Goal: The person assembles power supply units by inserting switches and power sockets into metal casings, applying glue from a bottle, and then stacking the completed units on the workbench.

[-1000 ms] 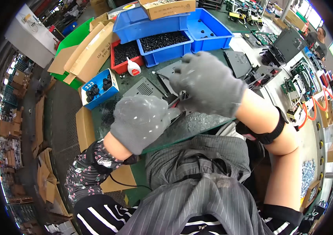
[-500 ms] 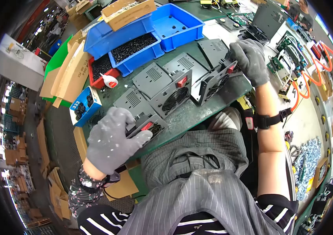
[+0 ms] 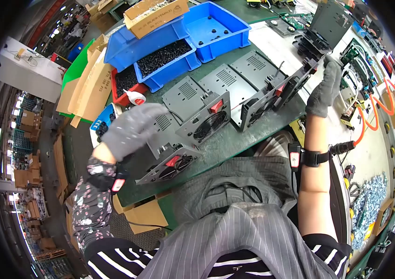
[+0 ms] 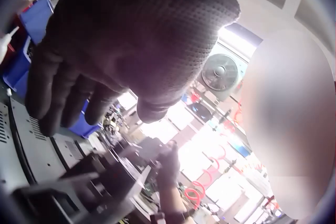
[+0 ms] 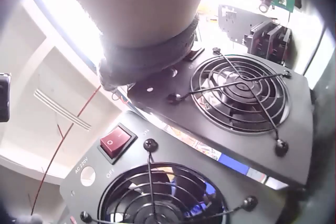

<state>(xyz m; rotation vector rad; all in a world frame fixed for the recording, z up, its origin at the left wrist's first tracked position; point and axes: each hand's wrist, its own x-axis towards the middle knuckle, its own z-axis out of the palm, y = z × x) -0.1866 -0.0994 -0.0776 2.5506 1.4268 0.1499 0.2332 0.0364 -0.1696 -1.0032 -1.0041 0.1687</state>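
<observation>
Several bent grey metal chassis panels, each with a fan and a red rocker switch, stand in a row across the bench. My gloved left hand (image 3: pixel 134 130), motion-blurred, hovers above the leftmost chassis (image 3: pixel 172 168). In the left wrist view its fingers (image 4: pixel 71 98) are straight and hold nothing. Over at the right end, my gloved right hand (image 3: pixel 326 86) lies with extended fingers right beside the rightmost chassis (image 3: pixel 297 83). The right wrist view shows the glove cuff (image 5: pixel 149 50) behind a fan grille (image 5: pixel 239 95), the fingers hidden; a red switch (image 5: pixel 116 141) sits on the nearer panel.
Behind the row stand blue bins (image 3: pixel 167 76) of small black parts, a red bin (image 3: pixel 122 100) and a white bottle (image 3: pixel 135 97). An open cardboard box (image 3: pixel 90 90) is at left. Circuit boards (image 3: pixel 357 63) and a coiled orange hose (image 3: pixel 376 118) lie right.
From working close together, my hands have spread apart. The left has let go of the leftmost chassis and risen. The right has shifted outward, its fingers straightened; the rightmost chassis has moved right.
</observation>
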